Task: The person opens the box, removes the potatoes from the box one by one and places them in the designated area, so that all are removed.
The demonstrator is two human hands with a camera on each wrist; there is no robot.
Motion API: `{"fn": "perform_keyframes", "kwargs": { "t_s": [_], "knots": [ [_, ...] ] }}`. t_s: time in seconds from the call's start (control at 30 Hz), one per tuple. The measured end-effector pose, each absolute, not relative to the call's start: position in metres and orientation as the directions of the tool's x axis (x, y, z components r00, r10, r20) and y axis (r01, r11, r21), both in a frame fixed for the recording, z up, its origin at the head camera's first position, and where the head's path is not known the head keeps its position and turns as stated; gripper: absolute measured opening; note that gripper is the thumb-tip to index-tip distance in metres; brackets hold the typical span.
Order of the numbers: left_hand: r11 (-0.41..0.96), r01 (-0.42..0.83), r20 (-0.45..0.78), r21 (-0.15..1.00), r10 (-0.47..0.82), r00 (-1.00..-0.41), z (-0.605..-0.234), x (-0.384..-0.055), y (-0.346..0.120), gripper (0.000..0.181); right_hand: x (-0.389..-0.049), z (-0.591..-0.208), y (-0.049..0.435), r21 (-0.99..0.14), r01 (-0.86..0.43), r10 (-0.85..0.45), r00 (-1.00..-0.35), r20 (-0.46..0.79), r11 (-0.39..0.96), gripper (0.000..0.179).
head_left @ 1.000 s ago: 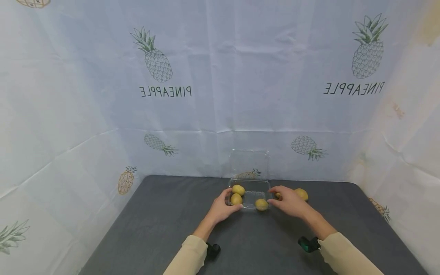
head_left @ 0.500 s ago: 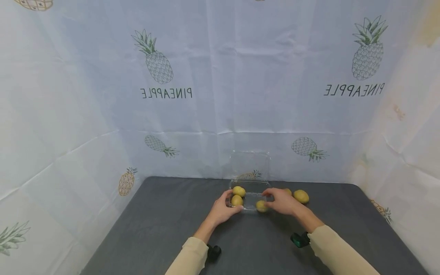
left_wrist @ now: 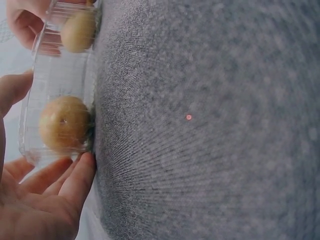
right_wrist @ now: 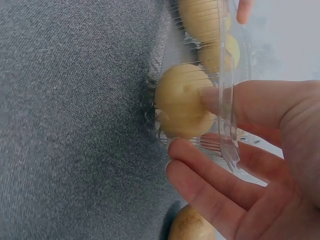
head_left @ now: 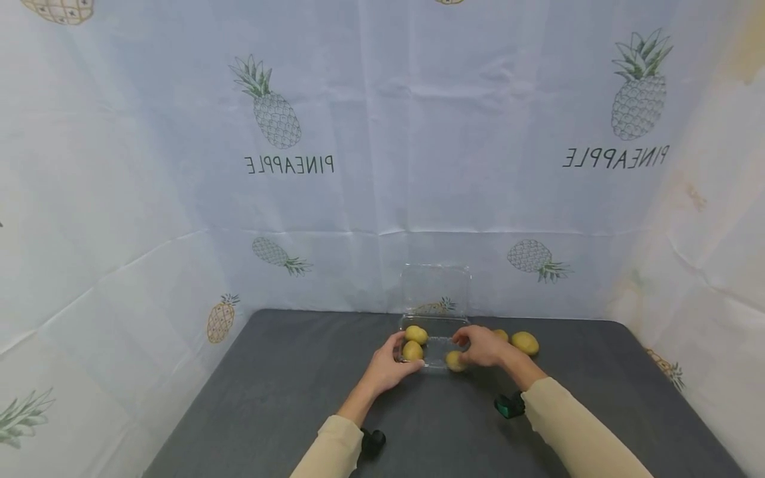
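A clear plastic clamshell container point(head_left: 439, 345) sits near the back of the table, its lid point(head_left: 436, 282) standing up behind. My left hand point(head_left: 382, 368) grips its left front corner, thumb at the front rim and fingers along the side wall. Inside on the left lie a nearer potato point(head_left: 412, 351) and more potato point(head_left: 415, 334) behind. At the right front, my right hand point(head_left: 485, 346) reaches over the rim. Its thumb point(right_wrist: 215, 98) and a finger inside pinch another potato point(right_wrist: 181, 95), seen through the ribbed wall. Other right fingers point(right_wrist: 210, 187) stay outside the wall.
Right of the container, a loose potato point(head_left: 524, 342) lies on the dark grey table point(head_left: 287, 385); another potato point(head_left: 501, 334) shows partly behind the right hand. A white cloth point(head_left: 370, 199) printed with pineapples hangs around the back and sides.
My right hand has moved left from beside the container to over its right wall, with thumb and finger at the front right potato. The left hand keeps its grip on the container.
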State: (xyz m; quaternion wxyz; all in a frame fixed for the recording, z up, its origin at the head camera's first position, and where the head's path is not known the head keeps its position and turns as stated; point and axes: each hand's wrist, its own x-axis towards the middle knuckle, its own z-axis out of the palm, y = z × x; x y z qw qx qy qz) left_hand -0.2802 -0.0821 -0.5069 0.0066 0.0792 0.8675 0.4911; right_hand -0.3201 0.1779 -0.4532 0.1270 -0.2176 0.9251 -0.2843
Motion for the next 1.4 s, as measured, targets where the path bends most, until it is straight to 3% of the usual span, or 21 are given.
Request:
{"fn": "perform_keyframes", "kwargs": {
  "t_s": [0.5,1.03,1.4],
  "knots": [
    [0.498,0.143,0.077,0.855,0.150,-0.986,-0.507,-0.279,-0.083,0.081,-0.325,-0.462,0.174,-0.568,-0.314,-0.467,-0.872,-0.144,0.761,0.040],
    [0.505,0.129,0.065,0.853,0.141,-0.988,-0.510,-0.281,-0.083,0.079,-0.328,-0.468,0.174,-0.653,-0.250,-0.472,-0.862,-0.186,0.714,0.032],
    [0.500,0.143,0.082,0.854,0.143,-0.986,-0.509,-0.280,-0.083,0.081,-0.325,-0.475,0.179,-0.628,-0.362,-0.455,-0.890,0.013,0.689,0.035]
  ]
}}
